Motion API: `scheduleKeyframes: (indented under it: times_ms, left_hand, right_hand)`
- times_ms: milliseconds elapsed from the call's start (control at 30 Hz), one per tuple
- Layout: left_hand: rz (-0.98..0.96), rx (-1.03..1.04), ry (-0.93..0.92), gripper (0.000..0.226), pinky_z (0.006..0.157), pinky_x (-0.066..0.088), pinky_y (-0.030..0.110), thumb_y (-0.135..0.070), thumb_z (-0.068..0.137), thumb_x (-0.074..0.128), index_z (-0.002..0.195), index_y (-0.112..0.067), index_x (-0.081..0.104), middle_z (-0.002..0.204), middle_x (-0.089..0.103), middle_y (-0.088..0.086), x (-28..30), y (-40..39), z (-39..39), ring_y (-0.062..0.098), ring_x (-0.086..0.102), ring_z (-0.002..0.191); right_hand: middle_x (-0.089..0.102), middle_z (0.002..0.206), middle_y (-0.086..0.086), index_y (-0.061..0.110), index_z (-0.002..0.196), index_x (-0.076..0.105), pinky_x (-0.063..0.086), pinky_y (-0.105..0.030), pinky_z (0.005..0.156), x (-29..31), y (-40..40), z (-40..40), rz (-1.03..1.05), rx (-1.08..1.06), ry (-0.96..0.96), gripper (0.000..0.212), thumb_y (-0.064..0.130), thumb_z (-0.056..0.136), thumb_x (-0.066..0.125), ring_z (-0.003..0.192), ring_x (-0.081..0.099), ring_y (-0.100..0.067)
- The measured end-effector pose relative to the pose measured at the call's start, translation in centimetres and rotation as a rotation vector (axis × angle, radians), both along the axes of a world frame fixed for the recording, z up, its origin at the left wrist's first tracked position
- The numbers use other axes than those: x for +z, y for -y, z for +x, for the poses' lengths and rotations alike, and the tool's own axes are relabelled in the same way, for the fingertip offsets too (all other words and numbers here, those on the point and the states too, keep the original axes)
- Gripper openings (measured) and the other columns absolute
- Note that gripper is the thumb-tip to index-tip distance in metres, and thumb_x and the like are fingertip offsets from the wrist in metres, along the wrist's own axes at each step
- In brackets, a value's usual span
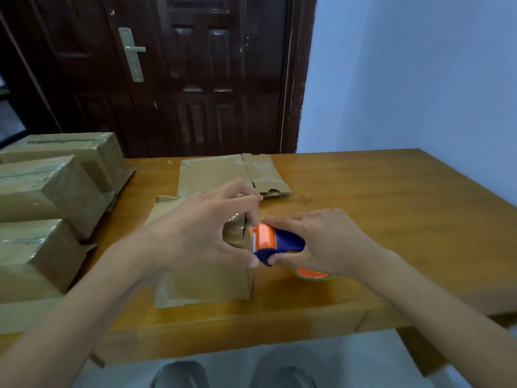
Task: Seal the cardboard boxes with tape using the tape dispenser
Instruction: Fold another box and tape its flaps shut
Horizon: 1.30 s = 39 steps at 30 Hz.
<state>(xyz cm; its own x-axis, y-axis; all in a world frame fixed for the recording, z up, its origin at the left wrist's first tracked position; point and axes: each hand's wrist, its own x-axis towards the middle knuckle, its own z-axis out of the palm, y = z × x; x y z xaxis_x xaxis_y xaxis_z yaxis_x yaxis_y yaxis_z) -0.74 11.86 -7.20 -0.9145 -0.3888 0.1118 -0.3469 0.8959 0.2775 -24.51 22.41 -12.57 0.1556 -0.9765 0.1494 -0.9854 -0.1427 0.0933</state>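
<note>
On the wooden table (391, 208), a small cardboard box (207, 278) stands near the front edge. Right hand (327, 242) is clamped on an orange-and-blue tape dispenser (275, 243), pressed to the box's upper right edge. Left hand (201, 231) rests on the box top, thumb and fingertips pinched together at the dispenser's mouth. Taped boxes (50, 189) are stacked left; flattened cardboard (232, 175) lies behind.

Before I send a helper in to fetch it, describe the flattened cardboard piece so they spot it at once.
Start at the wooden table in front of the dark door. The flattened cardboard lies at its far edge, beyond both hands. Unlike the taped boxes stacked left, it is unfolded and flat.
</note>
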Motion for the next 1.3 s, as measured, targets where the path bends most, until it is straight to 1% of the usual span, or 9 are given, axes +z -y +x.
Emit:
scheduleKeyframes:
  times_ms: [100, 200, 367, 533, 600, 767, 1067, 1233, 1300]
  left_hand:
    - [-0.089, -0.043, 0.033, 0.042, 0.104, 0.039, 0.027, -0.075, 0.077, 0.072, 0.108, -0.050, 0.060, 0.138, 0.044, -0.033, -0.1, 0.1, -0.2, -0.005, 0.038, 0.128]
    - [-0.043, -0.026, -0.041, 0.038, 0.097, 0.051, 0.035, -0.075, 0.073, 0.073, 0.097, -0.046, 0.065, 0.118, 0.057, -0.028, 0.3, 0.1, 0.0, 0.001, 0.051, 0.118]
    - [0.055, 0.006, -0.516, 0.029, 0.086, 0.054, 0.020, -0.053, 0.074, 0.086, 0.092, -0.033, 0.074, 0.110, 0.070, -0.020, 2.5, -0.5, 1.1, 0.007, 0.066, 0.109]
    - [0.198, 0.105, -0.965, 0.030, 0.097, 0.053, 0.019, -0.044, 0.083, 0.082, 0.099, -0.019, 0.074, 0.128, 0.073, -0.016, 0.5, -1.2, 1.2, 0.008, 0.066, 0.124]
    - [0.200, 0.144, -1.052, 0.032, 0.098, 0.050, 0.015, -0.043, 0.083, 0.079, 0.103, -0.018, 0.075, 0.122, 0.074, -0.015, -1.6, -1.6, 1.0, 0.008, 0.067, 0.122]
    - [0.134, 0.205, -1.119, 0.036, 0.098, 0.051, 0.018, -0.048, 0.090, 0.073, 0.110, -0.019, 0.076, 0.119, 0.073, -0.015, -6.8, -2.4, 1.5, 0.012, 0.068, 0.117]
    - [0.049, 0.177, -1.074, 0.057, 0.100, 0.051, 0.018, -0.063, 0.103, 0.047, 0.130, -0.017, 0.065, 0.143, 0.064, -0.004, -10.3, -1.8, 3.0, 0.015, 0.060, 0.132]
    - [0.077, 0.206, -1.079, 0.057, 0.099, 0.050, 0.018, -0.063, 0.106, 0.038, 0.136, -0.019, 0.059, 0.144, 0.060, -0.010, -11.3, -1.4, 2.8, 0.015, 0.059, 0.132]
    - [0.163, 0.199, -1.004, 0.060, 0.104, 0.049, 0.025, -0.062, 0.107, 0.034, 0.143, -0.019, 0.055, 0.146, 0.057, -0.011, -11.8, -1.4, 2.3, 0.017, 0.057, 0.135]
  right_hand:
    - [0.068, 0.112, 0.011, 0.046, 0.160, 0.022, 0.048, -0.026, 0.074, 0.1, 0.6, 0.5, 0.038, 0.000, -0.003, 0.084, 0.091, 0.088, 0.027, 0.089, 0.052, -0.006]
    - [0.068, 0.118, 0.013, 0.048, 0.160, 0.020, 0.046, -0.025, 0.075, 0.7, 0.2, 0.7, 0.062, -0.004, 0.028, 0.082, 0.090, 0.089, 0.028, 0.091, 0.051, -0.005]
    - [0.071, 0.122, 0.019, 0.056, 0.156, 0.025, 0.048, -0.027, 0.075, 6.1, -1.1, -0.2, -0.054, -0.039, 0.085, 0.084, 0.095, 0.081, 0.020, 0.093, 0.057, -0.006]
    - [0.066, 0.089, 0.022, 0.063, 0.149, 0.035, 0.044, -0.025, 0.065, 13.3, -1.4, -0.1, -0.120, -0.076, -0.005, 0.081, 0.097, 0.076, 0.021, 0.079, 0.054, -0.006]
    - [0.069, 0.097, 0.020, 0.063, 0.148, 0.034, 0.047, -0.027, 0.068, 14.4, -0.9, 0.6, -0.091, -0.051, -0.100, 0.080, 0.098, 0.076, 0.022, 0.083, 0.054, -0.009]
    - [0.068, 0.124, 0.022, 0.057, 0.154, 0.030, 0.039, -0.019, 0.065, 14.1, 0.1, 2.5, 0.078, 0.047, -0.239, 0.080, 0.092, 0.083, 0.028, 0.091, 0.051, -0.007]
    - [0.068, 0.121, 0.020, 0.063, 0.152, 0.018, 0.048, -0.025, 0.072, 13.8, 2.0, 3.7, 0.083, 0.117, -0.294, 0.087, 0.098, 0.073, 0.009, 0.098, 0.059, -0.010]
    - [0.066, 0.116, 0.024, 0.071, 0.148, 0.020, 0.045, -0.018, 0.071, 13.2, 1.7, 2.8, 0.175, 0.037, -0.047, 0.080, 0.097, 0.072, 0.023, 0.092, 0.057, -0.006]
    - [0.065, 0.114, 0.025, 0.069, 0.149, 0.021, 0.042, -0.017, 0.068, 12.6, 1.7, 2.5, 0.179, 0.034, -0.100, 0.081, 0.097, 0.073, 0.024, 0.090, 0.055, -0.006]
